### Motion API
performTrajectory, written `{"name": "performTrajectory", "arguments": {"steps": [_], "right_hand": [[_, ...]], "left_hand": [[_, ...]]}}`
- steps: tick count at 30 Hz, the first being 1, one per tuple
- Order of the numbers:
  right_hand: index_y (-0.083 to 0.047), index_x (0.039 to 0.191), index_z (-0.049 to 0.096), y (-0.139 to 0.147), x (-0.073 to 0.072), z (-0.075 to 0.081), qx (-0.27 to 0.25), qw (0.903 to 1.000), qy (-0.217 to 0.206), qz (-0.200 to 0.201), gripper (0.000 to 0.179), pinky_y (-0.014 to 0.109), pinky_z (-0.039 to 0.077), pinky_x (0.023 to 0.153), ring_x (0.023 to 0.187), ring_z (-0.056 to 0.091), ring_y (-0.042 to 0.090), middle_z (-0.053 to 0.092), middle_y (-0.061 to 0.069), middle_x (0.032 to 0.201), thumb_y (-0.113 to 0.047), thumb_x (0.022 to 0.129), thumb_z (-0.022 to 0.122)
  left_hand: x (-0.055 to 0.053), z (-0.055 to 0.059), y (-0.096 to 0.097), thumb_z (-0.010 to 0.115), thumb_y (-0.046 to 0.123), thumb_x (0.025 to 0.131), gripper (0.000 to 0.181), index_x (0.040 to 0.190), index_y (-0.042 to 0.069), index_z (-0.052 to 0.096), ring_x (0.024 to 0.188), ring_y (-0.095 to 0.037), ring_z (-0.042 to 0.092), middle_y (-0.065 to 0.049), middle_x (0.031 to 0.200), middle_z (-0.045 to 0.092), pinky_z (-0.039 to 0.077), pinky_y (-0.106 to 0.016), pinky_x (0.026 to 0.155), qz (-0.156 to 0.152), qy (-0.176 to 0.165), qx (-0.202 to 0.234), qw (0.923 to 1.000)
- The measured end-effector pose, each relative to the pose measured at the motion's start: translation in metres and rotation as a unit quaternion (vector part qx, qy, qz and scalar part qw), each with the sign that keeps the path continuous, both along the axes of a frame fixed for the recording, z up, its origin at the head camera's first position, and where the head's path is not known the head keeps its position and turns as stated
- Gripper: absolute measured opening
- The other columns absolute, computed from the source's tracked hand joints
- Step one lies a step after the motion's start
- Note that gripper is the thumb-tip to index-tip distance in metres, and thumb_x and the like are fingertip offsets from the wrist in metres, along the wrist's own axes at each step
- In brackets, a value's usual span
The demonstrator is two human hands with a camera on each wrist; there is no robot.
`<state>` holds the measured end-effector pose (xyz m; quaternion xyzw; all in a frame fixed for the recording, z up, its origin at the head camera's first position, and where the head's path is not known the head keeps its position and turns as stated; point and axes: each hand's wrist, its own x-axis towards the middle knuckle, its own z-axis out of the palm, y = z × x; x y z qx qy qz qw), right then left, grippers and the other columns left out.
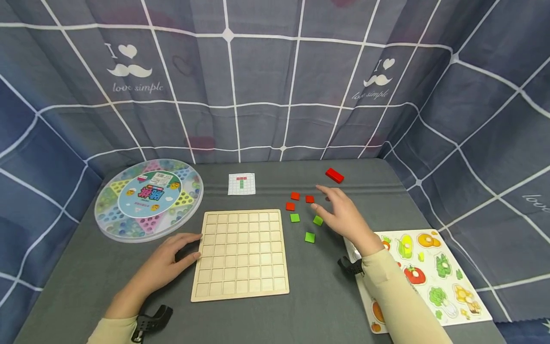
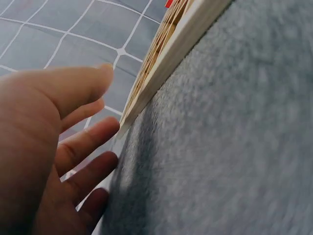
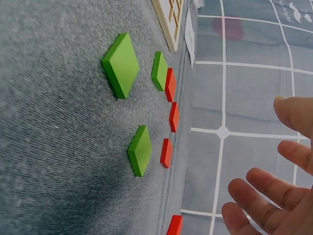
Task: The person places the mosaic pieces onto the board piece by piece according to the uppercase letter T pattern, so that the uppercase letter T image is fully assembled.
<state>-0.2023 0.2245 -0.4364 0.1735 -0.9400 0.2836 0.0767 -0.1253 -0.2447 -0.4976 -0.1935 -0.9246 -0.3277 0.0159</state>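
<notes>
A square wooden grid board (image 1: 240, 253) lies flat on the grey cloth. At its left edge is my left hand (image 1: 167, 263), fingers spread and fingertips at the rim; in the left wrist view the left fingers (image 2: 88, 142) show nothing gripped. My right hand (image 1: 345, 215) hovers over the cloth, right of the small tiles, its fingers loosely extended and holding nothing. Three red square tiles (image 1: 290, 206) sit beyond three green ones, among them a green tile (image 1: 310, 237) nearest the front. Past the right fingertips lies a longer red block (image 1: 334, 175).
Behind the board lies a white card (image 1: 248, 190) printed with a red and green T on a grid. A round Chinese-checkers-style game box (image 1: 148, 200) stands at the left. Under the right forearm is a vegetable picture board (image 1: 425, 282). Grid-patterned curtain (image 1: 262, 86) encloses the table.
</notes>
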Motion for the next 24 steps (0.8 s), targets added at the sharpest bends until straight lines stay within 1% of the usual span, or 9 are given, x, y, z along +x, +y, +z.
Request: {"name": "performTrajectory", "arguments": {"steps": [4, 9, 13, 17, 19, 24], "right_hand": [[-0.013, 0.147, 0.048, -0.002, -0.009, 0.0, 0.011, 0.9999, -0.005, 0.005, 0.062, 0.05, 0.047, 0.09, 0.113, 0.057, 0.033, 0.054, 0.011, 0.133, -0.047, 0.097, 0.061], [-0.012, 0.146, 0.049, -0.002, -0.02, 0.0, 0.019, 0.9996, -0.019, 0.007, 0.058, 0.049, 0.047, 0.091, 0.114, 0.056, 0.031, 0.052, 0.012, 0.137, -0.04, 0.097, 0.063], [-0.012, 0.146, 0.049, 0.001, -0.027, -0.002, 0.023, 0.9992, -0.033, 0.003, 0.056, 0.05, 0.047, 0.092, 0.115, 0.057, 0.032, 0.05, 0.012, 0.139, -0.034, 0.097, 0.064], [-0.009, 0.142, 0.053, 0.006, -0.034, -0.006, 0.029, 0.9988, -0.039, 0.003, 0.051, 0.05, 0.047, 0.092, 0.113, 0.058, 0.035, 0.052, 0.013, 0.135, -0.028, 0.097, 0.066], [-0.009, 0.14, 0.055, 0.008, -0.038, -0.008, 0.034, 0.9987, -0.038, 0.004, 0.048, 0.05, 0.047, 0.091, 0.111, 0.059, 0.034, 0.054, 0.013, 0.133, -0.027, 0.097, 0.066], [-0.006, 0.136, 0.059, 0.009, -0.051, -0.013, 0.046, 0.9979, -0.042, 0.014, 0.044, 0.048, 0.048, 0.091, 0.109, 0.059, 0.032, 0.058, 0.012, 0.129, -0.025, 0.097, 0.066]], "left_hand": [[0.003, -0.005, 0.0, 0.072, 0.036, 0.092, 0.048, 0.135, 0.014, 0.062, 0.125, -0.029, 0.048, -0.002, 0.131, 0.058, 0.036, -0.057, 0.099, 0.0, 0.015, 0.004, 0.9999], [0.005, -0.009, -0.001, 0.073, 0.035, 0.091, 0.05, 0.134, 0.011, 0.063, 0.125, -0.032, 0.047, -0.004, 0.132, 0.056, 0.035, -0.059, 0.098, 0.003, 0.023, -0.001, 0.9997], [0.004, -0.01, -0.002, 0.073, 0.034, 0.091, 0.051, 0.134, 0.008, 0.063, 0.126, -0.034, 0.046, -0.007, 0.134, 0.055, 0.032, -0.061, 0.098, -0.005, 0.029, -0.009, 0.9995], [0.001, -0.009, -0.001, 0.074, 0.032, 0.091, 0.052, 0.135, 0.008, 0.063, 0.127, -0.033, 0.045, -0.007, 0.134, 0.055, 0.03, -0.062, 0.098, -0.015, 0.034, -0.023, 0.999], [0.0, -0.008, -0.001, 0.074, 0.033, 0.091, 0.052, 0.135, 0.009, 0.063, 0.127, -0.032, 0.045, -0.006, 0.135, 0.055, 0.029, -0.061, 0.098, -0.016, 0.032, -0.028, 0.999], [0.001, -0.008, -0.001, 0.073, 0.036, 0.091, 0.052, 0.135, 0.009, 0.063, 0.127, -0.032, 0.044, -0.006, 0.134, 0.055, 0.03, -0.061, 0.098, -0.011, 0.026, -0.033, 0.999]]}}
